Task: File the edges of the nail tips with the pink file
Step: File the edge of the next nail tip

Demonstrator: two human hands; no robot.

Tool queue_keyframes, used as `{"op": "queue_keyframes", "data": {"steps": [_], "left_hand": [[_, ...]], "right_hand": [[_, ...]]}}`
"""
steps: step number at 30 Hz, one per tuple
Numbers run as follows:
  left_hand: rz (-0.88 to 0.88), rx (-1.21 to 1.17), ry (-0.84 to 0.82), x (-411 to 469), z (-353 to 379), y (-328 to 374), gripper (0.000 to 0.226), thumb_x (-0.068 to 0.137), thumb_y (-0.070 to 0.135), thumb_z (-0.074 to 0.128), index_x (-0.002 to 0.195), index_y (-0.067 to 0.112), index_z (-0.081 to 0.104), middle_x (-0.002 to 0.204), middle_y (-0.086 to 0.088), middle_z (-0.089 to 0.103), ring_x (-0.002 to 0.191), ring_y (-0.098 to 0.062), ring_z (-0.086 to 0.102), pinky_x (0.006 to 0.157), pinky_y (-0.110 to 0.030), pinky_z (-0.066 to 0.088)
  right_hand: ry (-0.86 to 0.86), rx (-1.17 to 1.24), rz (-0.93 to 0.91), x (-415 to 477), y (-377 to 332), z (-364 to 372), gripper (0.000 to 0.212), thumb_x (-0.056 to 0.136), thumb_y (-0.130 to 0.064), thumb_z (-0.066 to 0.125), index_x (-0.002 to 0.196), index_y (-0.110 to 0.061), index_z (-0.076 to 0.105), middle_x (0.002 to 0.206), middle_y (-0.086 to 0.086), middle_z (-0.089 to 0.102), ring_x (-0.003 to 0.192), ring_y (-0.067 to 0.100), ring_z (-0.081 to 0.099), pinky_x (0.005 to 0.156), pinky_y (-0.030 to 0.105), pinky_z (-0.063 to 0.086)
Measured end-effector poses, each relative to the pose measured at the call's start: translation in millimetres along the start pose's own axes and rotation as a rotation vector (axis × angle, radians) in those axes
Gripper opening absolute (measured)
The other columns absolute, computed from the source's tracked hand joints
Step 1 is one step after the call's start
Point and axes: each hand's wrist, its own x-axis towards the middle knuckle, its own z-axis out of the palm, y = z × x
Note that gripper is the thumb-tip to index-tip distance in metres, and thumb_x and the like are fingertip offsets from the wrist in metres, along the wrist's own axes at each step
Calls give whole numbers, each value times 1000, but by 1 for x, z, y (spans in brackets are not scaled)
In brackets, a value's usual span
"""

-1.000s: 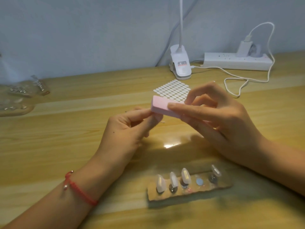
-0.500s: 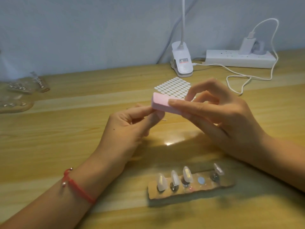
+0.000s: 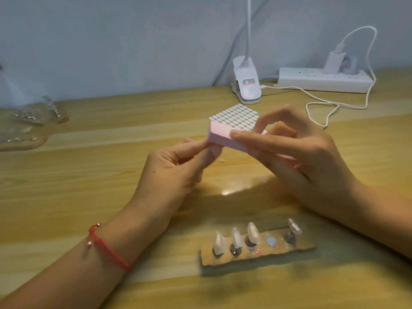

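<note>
Surface: pale wood grain was seen across the whole lower view, with a grey wall behind it.
Right hand: it was raised above the surface's middle, and the pink file was gripped between the thumb on the near side and the fingers on the far side.
Left hand: its fingers were curled, with thumb and forefinger pinched together directly under the file's left end; whether anything was held in the pinch could not be told.
Power strip: it was laid at the far right by the wall, with a white charger plugged in.
Holder strip: it was placed flat on the near surface, well apart from both hands.
Lamp clamp: it was set at the far edge, left of the power strip.
Sticker sheet: white dots were laid flat just behind the file.
Pink file: a block was held in the air, its left end tilted slightly upward and touching the left fingertips.
Nail tips: four pale tips were mounted upright along the holder strip.
Bracelet: a red cord was worn on the left wrist.
</note>
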Motion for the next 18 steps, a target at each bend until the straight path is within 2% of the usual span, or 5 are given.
{"op": "queue_keyframes", "data": {"steps": [3, 8, 11, 15, 18], "left_hand": [[19, 23, -79, -4, 4, 3, 9, 67, 28, 69, 71, 28, 78, 48, 13, 51, 45, 1, 39, 47, -6, 34], [41, 19, -38, -1, 1, 0, 20, 70, 25, 68, 87, 19, 77, 58, 13, 52, 53, 1, 42, 55, -9, 36], [59, 40, -133, -7, 7, 2, 15, 68, 26, 71, 78, 17, 78, 60, -5, 52, 55, -11, 40, 52, -15, 40], [50, 7, -52, -3, 3, 1, 21, 67, 26, 70, 85, 19, 78, 63, 10, 54, 50, -1, 37, 51, -10, 33], [68, 50, -111, -7, 6, 3, 21, 65, 28, 71, 83, 22, 79, 55, 7, 46, 49, -5, 32, 48, -13, 29]], "right_hand": [[-17, 23, -22, -1, -6, 5, 31, 97, -16, 57, 127, -20, 59, 106, 10, 51, 76, 25, 58, 70, 26, 46], [-3, 15, 15, 0, -4, 1, 30, 96, -19, 55, 127, -20, 58, 104, 10, 52, 71, 23, 58, 65, 22, 44], [-28, 25, -19, 0, -9, 4, 30, 96, -18, 56, 126, -23, 60, 106, 7, 51, 72, 22, 59, 66, 25, 45], [12, 0, 19, 1, -4, -1, 30, 97, -20, 54, 126, -21, 58, 103, 9, 52, 68, 21, 56, 65, 20, 41], [-9, 34, 8, 1, -7, 2, 30, 97, -18, 55, 127, -19, 60, 103, 10, 52, 68, 21, 55, 66, 16, 37]]}}
